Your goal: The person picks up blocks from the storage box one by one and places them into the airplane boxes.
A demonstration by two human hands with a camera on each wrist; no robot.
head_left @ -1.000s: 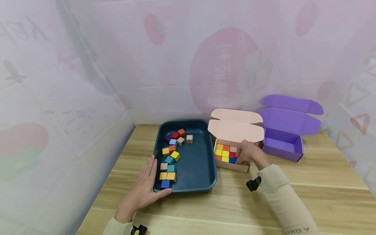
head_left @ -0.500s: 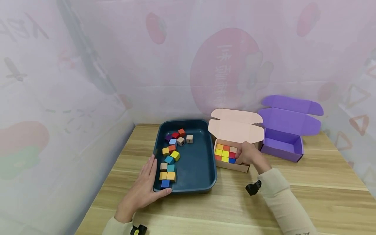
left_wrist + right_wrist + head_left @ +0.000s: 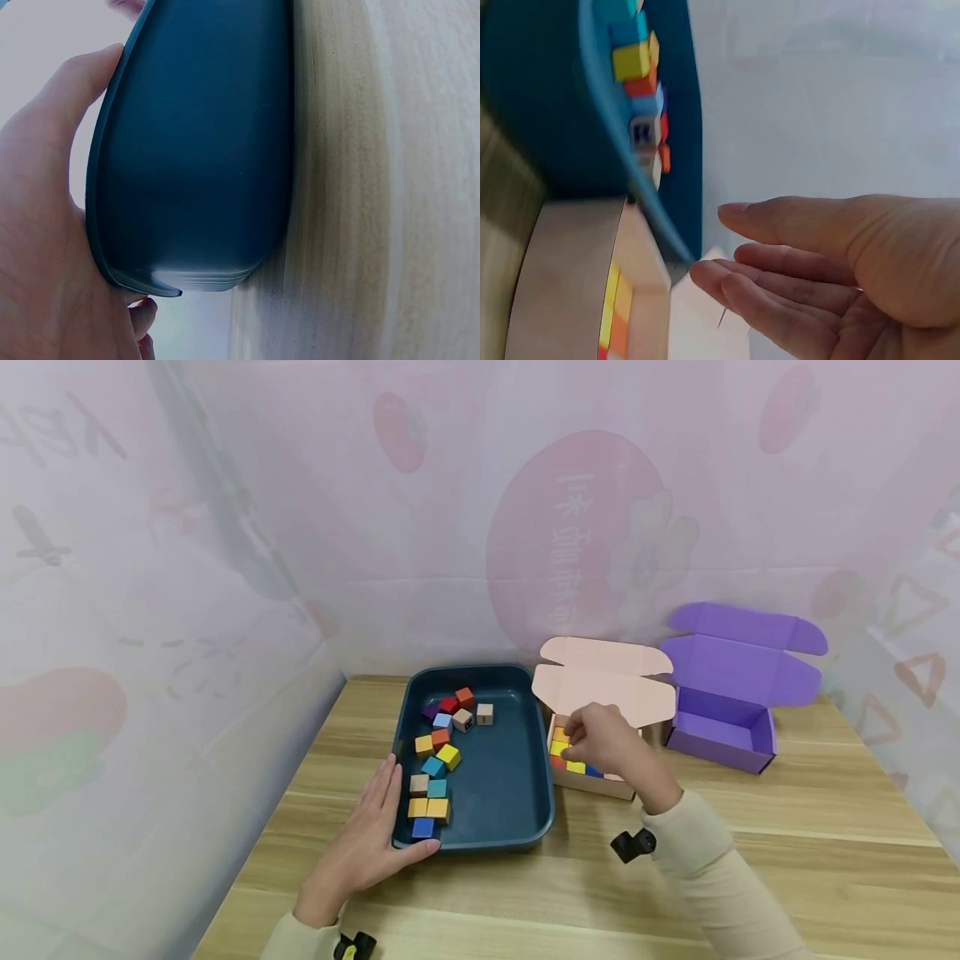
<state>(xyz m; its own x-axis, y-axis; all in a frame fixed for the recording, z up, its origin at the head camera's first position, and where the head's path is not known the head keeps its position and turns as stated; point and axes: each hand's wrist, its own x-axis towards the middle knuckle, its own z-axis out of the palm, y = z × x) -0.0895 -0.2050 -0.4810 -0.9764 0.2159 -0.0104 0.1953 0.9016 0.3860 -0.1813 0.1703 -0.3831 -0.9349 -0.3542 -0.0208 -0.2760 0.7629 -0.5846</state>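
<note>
A dark teal tray [image 3: 502, 781] holds several coloured wooden blocks [image 3: 438, 760] along its left side. My left hand [image 3: 367, 843] rests flat against the tray's near-left corner, fingers straight along the side, thumb on the front rim; the left wrist view shows the tray [image 3: 195, 150] against my palm [image 3: 37, 225]. My right hand [image 3: 596, 739] hovers over the open pink box [image 3: 600, 689], which has coloured blocks [image 3: 558, 748] packed in rows. In the right wrist view that hand [image 3: 727, 244] is relaxed and empty, near the tray [image 3: 532, 127] and the box [image 3: 570, 285].
An open, empty purple box [image 3: 723, 727] stands right of the pink one. Everything sits on a wooden table [image 3: 787, 827] closed in by a printed curtain wall [image 3: 225, 568] at the left and back. Bare tabletop lies at the front and right.
My right hand has risen from the right end of the pink box and moved left over the box, towards the tray. The left hand and tray have stayed put.
</note>
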